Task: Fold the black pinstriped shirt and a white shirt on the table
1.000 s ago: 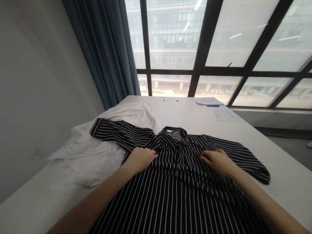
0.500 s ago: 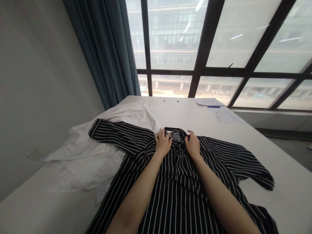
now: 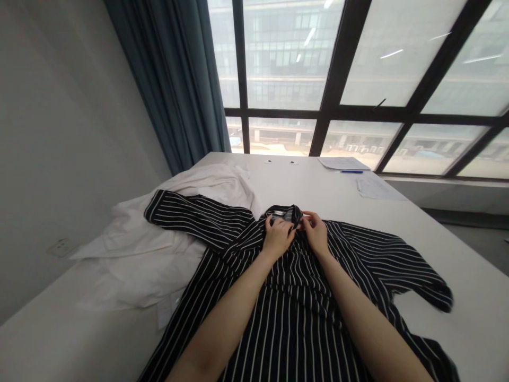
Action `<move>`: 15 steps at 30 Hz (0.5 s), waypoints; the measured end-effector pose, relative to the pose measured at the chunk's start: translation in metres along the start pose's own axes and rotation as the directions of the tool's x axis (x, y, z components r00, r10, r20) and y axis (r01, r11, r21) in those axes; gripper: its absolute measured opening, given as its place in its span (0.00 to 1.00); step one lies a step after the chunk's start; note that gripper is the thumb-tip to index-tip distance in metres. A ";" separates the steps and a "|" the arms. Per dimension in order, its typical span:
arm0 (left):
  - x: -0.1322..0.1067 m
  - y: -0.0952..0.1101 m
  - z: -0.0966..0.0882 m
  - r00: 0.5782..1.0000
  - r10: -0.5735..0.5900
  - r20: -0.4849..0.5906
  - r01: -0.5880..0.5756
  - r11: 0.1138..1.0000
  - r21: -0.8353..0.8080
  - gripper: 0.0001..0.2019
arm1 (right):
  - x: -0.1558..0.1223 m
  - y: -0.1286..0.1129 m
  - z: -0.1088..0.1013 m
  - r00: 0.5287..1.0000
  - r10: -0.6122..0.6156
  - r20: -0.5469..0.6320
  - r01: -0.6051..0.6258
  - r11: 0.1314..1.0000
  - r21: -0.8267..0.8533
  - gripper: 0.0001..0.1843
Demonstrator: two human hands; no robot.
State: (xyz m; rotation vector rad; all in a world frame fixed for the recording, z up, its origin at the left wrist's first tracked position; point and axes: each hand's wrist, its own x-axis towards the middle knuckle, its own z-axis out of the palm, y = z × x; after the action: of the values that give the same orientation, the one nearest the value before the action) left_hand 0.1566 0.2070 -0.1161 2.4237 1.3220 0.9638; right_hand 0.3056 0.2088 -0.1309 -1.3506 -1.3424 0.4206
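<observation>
A black shirt with thin white stripes (image 3: 302, 313) lies spread on the white table (image 3: 469, 297), sleeves out to both sides. Its collar (image 3: 284, 213) is at the far end, partly lifted. My left hand (image 3: 277, 236) is closed, pinching the collar at its left side. My right hand (image 3: 316, 232) is closed too, its fingertips gripping the collar's right edge. Both forearms stretch over the shirt's body. The hands nearly touch each other at the neck opening.
A crumpled white garment (image 3: 151, 249) lies left of the shirt, under its left sleeve. Papers (image 3: 369, 185) and a blue pen (image 3: 352, 171) lie at the table's far right. A blue curtain (image 3: 175, 79) hangs beside large windows behind the table.
Both hands moved from the shirt's chest up to the neck, came together and closed on the collar, which now stands raised and bunched.
</observation>
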 end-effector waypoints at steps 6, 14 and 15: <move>0.003 -0.009 0.001 0.996 -0.086 0.010 0.087 0.991 -0.102 0.14 | 0.007 0.006 -0.004 0.997 -0.036 -0.063 0.030 0.996 -0.089 0.21; 0.000 -0.004 -0.005 0.999 -0.032 0.039 0.038 0.984 -0.172 0.14 | 0.006 0.011 -0.004 1.000 -0.023 -0.001 0.023 0.985 -0.169 0.24; 0.000 -0.003 -0.005 0.999 -0.029 0.034 0.034 0.985 -0.168 0.11 | 0.007 0.011 -0.004 0.999 -0.035 -0.005 0.033 0.984 -0.173 0.23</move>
State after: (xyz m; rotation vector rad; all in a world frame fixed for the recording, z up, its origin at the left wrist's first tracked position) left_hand 0.1513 0.2080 -0.1138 2.2754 1.2115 0.9827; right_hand 0.3161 0.2155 -0.1358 -1.4675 -1.4187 0.2801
